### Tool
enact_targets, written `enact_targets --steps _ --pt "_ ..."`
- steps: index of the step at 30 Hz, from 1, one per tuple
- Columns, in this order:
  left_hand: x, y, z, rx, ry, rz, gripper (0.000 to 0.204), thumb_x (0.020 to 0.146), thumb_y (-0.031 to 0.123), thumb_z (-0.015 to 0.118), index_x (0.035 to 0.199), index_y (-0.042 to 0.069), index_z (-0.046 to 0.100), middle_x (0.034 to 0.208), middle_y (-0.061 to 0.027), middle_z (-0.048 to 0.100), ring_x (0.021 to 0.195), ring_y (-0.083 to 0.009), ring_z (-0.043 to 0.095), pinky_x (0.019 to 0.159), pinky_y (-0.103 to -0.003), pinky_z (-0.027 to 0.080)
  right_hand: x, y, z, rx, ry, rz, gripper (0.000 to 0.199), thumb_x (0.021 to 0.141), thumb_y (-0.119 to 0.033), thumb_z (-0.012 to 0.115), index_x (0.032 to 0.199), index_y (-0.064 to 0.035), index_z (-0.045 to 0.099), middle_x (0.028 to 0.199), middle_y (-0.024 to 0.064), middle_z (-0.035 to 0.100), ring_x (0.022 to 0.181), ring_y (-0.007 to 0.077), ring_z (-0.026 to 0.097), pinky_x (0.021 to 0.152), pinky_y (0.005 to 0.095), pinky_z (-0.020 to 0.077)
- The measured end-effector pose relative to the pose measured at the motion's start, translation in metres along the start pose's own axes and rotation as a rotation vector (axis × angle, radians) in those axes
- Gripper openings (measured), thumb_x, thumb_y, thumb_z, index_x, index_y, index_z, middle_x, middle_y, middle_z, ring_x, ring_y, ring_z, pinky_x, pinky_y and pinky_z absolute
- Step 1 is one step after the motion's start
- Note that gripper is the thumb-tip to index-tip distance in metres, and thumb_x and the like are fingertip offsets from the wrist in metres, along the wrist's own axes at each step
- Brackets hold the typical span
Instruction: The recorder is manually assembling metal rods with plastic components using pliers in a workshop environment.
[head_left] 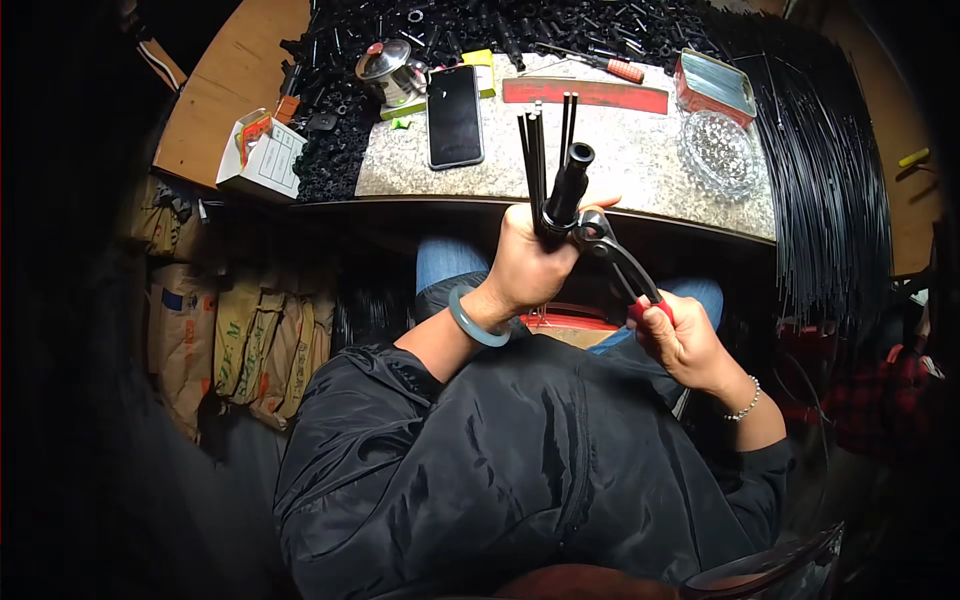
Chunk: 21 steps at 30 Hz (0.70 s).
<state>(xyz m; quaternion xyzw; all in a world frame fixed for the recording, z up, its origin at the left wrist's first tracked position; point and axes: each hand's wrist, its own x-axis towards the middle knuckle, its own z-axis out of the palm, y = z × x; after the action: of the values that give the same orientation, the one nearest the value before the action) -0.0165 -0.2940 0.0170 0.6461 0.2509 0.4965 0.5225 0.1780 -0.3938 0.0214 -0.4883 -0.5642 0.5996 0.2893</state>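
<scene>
My left hand [528,268] is closed around a black tubular fitting [568,192], held upright at the table's near edge. Several thin black rods [531,150] with pale tips stand up beside the tube from the same grip. In my right hand [684,342] is a pair of red-handled pincers [630,268], gripped by the handles. The rounded jaws of the pincers are against the lower end of the fitting, by my left fingers. What lies between the jaws is too small to make out.
On the speckled worktop [400,170] lie a phone [455,116], a red flat bar [585,96], a screwdriver [622,69], a glass dish [720,153] and a tin [714,85]. Black parts [460,30] pile up behind. Long black rods [825,190] hang over the right edge. Sacks [245,335] stand at lower left.
</scene>
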Motion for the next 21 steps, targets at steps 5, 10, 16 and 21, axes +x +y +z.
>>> enact_targets --steps 5,10,16,21 --pt "0.004 -0.001 0.005 -0.028 0.020 -0.079 0.011 0.087 0.002 0.055 0.088 -0.005 0.064 0.060 0.0022 0.051 0.056 -0.0046 0.051 0.049 -0.019 0.038 0.005 0.009 0.014 0.009 0.206 -0.100 0.022 0.092 -0.020 0.055 0.079 -0.0028 0.051 0.059 -0.0019 0.044 0.056 0.0045 0.039 0.049 0.0225 0.0355" --pt "0.001 0.008 -0.005 -0.056 -0.001 -0.158 0.034 0.090 0.010 0.053 0.119 -0.007 0.052 0.053 0.0073 0.038 0.041 0.0003 0.030 0.039 -0.017 0.022 0.036 0.009 -0.060 -0.594 0.666 -0.259 0.015 0.076 0.006 0.049 0.088 -0.0035 0.052 0.071 0.0177 0.054 0.065 0.0327 0.057 0.060 0.0365 0.0436" --pt "0.007 0.016 0.000 -0.046 -0.053 -0.169 0.033 0.093 0.012 0.048 0.119 -0.007 0.051 0.050 0.0078 0.035 0.040 -0.0008 0.029 0.039 -0.017 0.021 0.065 -0.001 -0.148 -1.142 0.856 0.115 0.016 0.077 -0.015 0.061 0.091 -0.0060 0.061 0.083 0.0180 0.063 0.080 0.0353 0.061 0.067 0.0430 0.0464" --pt "0.008 0.022 0.000 -0.160 -0.037 -0.217 0.032 0.094 0.013 0.047 0.119 -0.007 0.051 0.050 0.0076 0.035 0.040 -0.0012 0.028 0.039 -0.018 0.020 0.082 -0.018 -0.152 -1.141 0.709 0.406 0.030 0.075 -0.034 0.069 0.084 -0.0059 0.063 0.084 0.0156 0.065 0.083 0.0313 0.063 0.070 0.0419 0.0473"
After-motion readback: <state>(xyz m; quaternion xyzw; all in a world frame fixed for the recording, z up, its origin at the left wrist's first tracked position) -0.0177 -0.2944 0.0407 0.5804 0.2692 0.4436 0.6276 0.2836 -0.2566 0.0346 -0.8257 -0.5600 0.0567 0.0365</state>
